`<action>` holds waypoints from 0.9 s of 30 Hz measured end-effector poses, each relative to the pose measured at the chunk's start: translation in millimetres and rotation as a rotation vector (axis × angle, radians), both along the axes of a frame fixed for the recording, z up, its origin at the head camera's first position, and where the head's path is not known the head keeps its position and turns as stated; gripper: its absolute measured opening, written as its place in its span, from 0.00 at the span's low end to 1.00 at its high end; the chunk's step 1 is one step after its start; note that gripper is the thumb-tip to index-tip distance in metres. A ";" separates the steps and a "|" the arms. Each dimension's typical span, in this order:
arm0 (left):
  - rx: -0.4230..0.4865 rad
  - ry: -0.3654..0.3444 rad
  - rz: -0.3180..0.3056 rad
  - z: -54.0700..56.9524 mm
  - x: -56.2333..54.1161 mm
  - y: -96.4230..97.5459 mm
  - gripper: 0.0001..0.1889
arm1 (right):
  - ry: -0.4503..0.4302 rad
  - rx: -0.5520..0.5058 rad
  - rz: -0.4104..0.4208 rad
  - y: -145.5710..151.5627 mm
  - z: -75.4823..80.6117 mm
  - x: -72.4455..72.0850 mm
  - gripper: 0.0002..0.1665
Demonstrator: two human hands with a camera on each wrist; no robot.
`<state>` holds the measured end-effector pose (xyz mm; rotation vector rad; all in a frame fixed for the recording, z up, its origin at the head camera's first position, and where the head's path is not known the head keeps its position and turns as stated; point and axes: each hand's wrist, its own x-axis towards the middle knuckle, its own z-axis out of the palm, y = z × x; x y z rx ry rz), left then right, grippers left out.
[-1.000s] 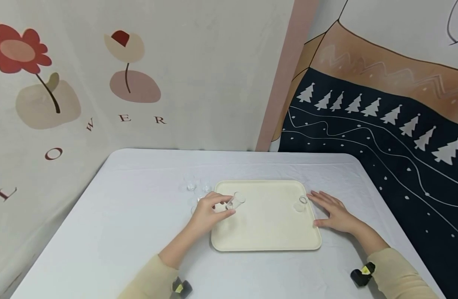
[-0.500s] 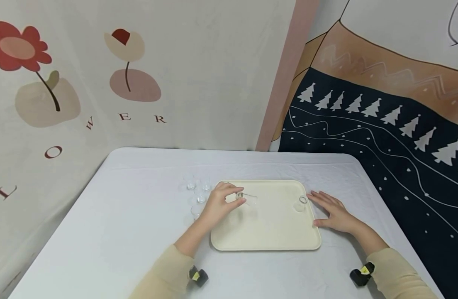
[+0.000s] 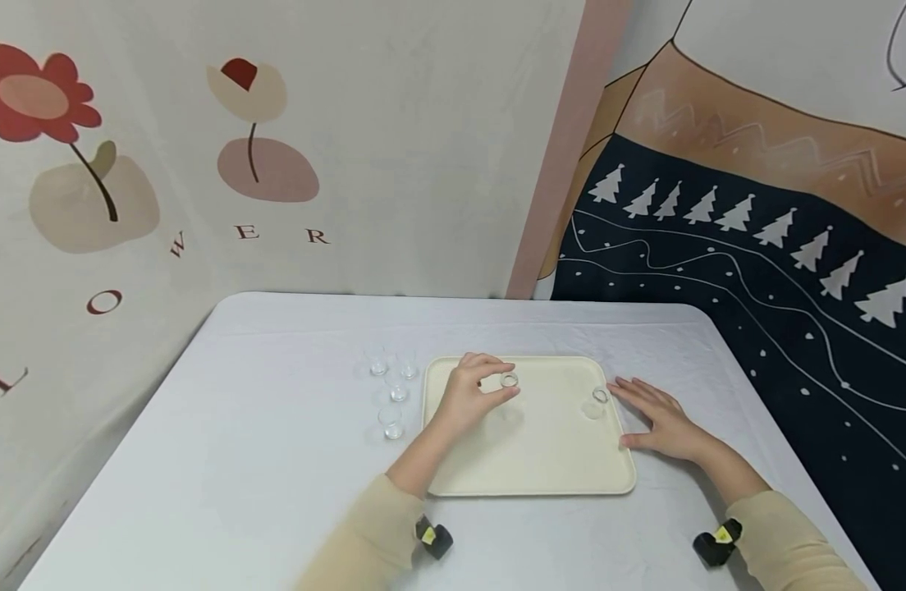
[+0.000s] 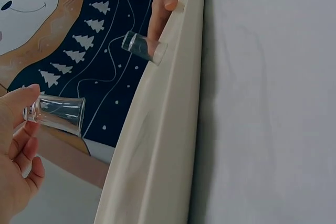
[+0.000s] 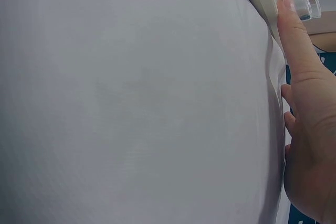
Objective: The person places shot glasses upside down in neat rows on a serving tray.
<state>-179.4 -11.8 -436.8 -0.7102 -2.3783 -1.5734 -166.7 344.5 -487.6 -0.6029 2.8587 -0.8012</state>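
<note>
Thumb and fingers of my left hand (image 3: 471,394) pinch a clear shot glass (image 3: 509,380) by its thick base above the cream tray (image 3: 527,460). In the left wrist view this shot glass (image 4: 60,113) has its wider mouth facing down toward the tray. Near the tray's right edge stands another shot glass (image 3: 594,405), also mouth down. Beside it my right hand (image 3: 663,423) has its fingers spread, with thumb and fingertips against the tray's right rim. That thumb shows by the tray edge in the right wrist view, a shot glass (image 5: 307,6) just beyond it.
Left of the tray, several clear shot glasses, among them the nearest one (image 3: 391,423), stand mouth up on the white tablecloth (image 3: 261,427). Printed cloths (image 3: 409,148) hang behind the table.
My left hand has moved right over the tray with the shot glass, which has turned from tilted to mouth down. The right hand stays at the rim.
</note>
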 end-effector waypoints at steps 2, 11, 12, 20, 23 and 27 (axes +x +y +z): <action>0.011 -0.020 -0.006 -0.4 -0.5 7.4 0.17 | 0.002 -0.002 0.002 -0.1 0.3 0.5 0.52; 0.025 -0.054 -0.025 -7.1 -4.0 36.9 0.16 | 0.004 -0.015 0.007 -0.6 1.0 1.2 0.53; 0.028 -0.057 -0.027 -8.3 -4.4 39.8 0.16 | 0.005 -0.015 0.007 -0.5 1.1 1.2 0.52; 0.021 -0.067 -0.046 -15.1 -5.8 61.6 0.16 | 0.008 -0.001 0.005 1.0 -0.4 0.2 0.52; 0.003 -0.048 -0.056 -17.4 -5.7 68.4 0.16 | 0.002 0.004 0.001 1.5 -0.8 0.0 0.52; -0.052 0.008 -0.067 -21.4 -5.6 75.1 0.16 | -0.004 0.016 -0.004 1.7 -0.8 -0.9 0.52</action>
